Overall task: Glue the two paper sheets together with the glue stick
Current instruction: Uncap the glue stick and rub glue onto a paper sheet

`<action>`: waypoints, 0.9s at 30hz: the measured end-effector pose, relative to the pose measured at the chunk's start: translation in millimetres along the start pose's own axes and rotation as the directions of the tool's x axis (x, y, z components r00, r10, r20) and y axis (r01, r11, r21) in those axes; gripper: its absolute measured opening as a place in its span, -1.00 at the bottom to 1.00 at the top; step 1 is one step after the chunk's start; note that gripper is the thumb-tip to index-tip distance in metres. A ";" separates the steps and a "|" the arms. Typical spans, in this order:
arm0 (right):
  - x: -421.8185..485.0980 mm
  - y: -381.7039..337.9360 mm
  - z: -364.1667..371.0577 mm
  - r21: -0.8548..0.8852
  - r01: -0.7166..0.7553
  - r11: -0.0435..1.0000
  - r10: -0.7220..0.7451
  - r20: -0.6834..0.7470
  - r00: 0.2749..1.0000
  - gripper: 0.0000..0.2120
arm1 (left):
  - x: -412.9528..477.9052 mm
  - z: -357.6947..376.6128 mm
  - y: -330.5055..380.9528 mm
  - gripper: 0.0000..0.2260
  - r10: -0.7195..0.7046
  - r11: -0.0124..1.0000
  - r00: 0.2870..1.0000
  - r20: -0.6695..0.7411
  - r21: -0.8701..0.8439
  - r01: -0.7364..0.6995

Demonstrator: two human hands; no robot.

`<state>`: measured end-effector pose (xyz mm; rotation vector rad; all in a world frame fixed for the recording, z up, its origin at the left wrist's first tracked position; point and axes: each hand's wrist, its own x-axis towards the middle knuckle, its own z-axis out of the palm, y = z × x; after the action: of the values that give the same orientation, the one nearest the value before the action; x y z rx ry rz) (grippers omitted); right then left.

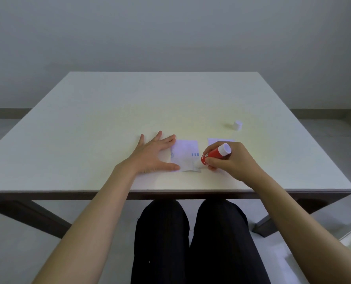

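A small white paper sheet (185,154) with blue marks lies on the table near the front edge. My left hand (153,155) rests flat beside it, with the thumb and fingertips pressing its left edge. My right hand (230,158) grips a red glue stick (214,155) with a white base, tilted so its white tip touches the sheet's lower right corner. A second white paper sheet (219,141) lies just behind my right hand, mostly hidden by it. The glue stick's white cap (238,125) stands on the table further back to the right.
The pale table (129,103) stretches wide to the left and back. Its front edge runs just below my wrists. My legs in dark trousers show beneath it, and a grey wall stands behind the table.
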<state>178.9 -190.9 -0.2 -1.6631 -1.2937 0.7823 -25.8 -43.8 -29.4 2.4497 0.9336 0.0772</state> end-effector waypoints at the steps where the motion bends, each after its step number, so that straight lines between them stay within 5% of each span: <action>1: -2.9 0.2 -2.7 -0.010 -0.001 1.000 0.001 0.050 0.999 -0.94 | -0.5 0.1 0.5 -0.17 -0.002 1.000 1.000 0.000 -0.001 0.002; 4: -6.4 0.5 -14.9 0.013 -0.022 1.000 0.020 0.105 0.994 -0.94 | -1.2 -0.6 1.5 -0.17 -0.003 1.000 1.000 0.003 -0.008 0.003; 9: 9.4 -7.5 -9.9 0.105 -0.001 0.994 0.004 -0.030 1.000 -0.93 | -1.7 -1.2 1.2 -0.15 -0.002 1.000 1.000 0.012 0.006 0.001; 15: 31.3 -15.3 37.4 0.114 -0.014 0.993 0.002 0.103 0.995 -0.92 | -0.3 -0.9 0.1 -0.09 0.000 1.000 1.000 0.014 0.001 0.000; 23: 47.1 -6.3 18.1 0.184 -0.099 0.978 0.139 -0.221 0.965 -0.92 | -1.4 -0.3 0.2 -0.13 0.014 0.999 1.000 0.005 0.041 -0.014; 27: 37.1 -13.8 11.3 0.424 -0.030 0.905 0.150 -0.251 0.956 -0.97 | -3.2 0.0 0.0 -0.13 0.007 1.000 1.000 0.004 0.004 -0.007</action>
<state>173.1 -151.1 8.5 -1.4288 -0.7891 0.7828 -28.2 -45.8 -28.9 2.4562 0.9245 0.0732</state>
